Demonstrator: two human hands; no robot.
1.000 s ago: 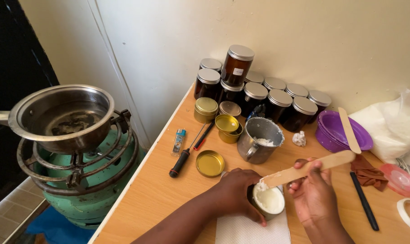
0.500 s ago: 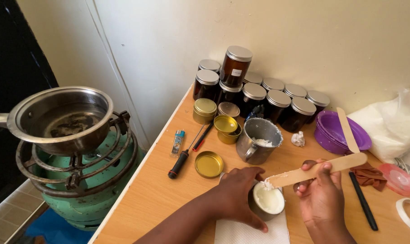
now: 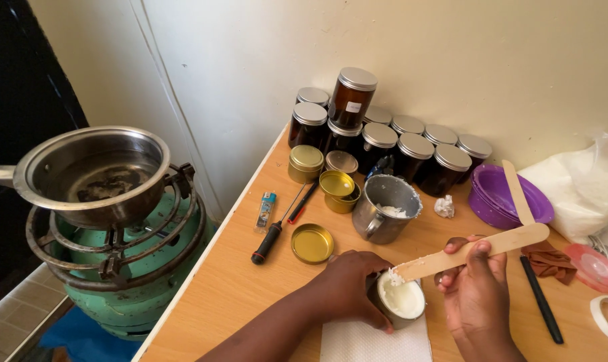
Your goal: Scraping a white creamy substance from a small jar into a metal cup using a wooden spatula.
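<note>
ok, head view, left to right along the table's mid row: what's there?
Pan on the gas stove → lighter → screwdriver → gold lid → steel mug → purple bowl → white bag.

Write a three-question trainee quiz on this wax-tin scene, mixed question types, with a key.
1. True or false: the right hand holds a wooden stick whose tip sits at the rim of the small tin of white wax.
2. Which hand grips that tin? A) left hand B) right hand C) neither
3. Fill in: the loose gold lid lies on the wooden table between the screwdriver and the metal ____.

Key: 1 true; 2 A; 3 mug.
</note>
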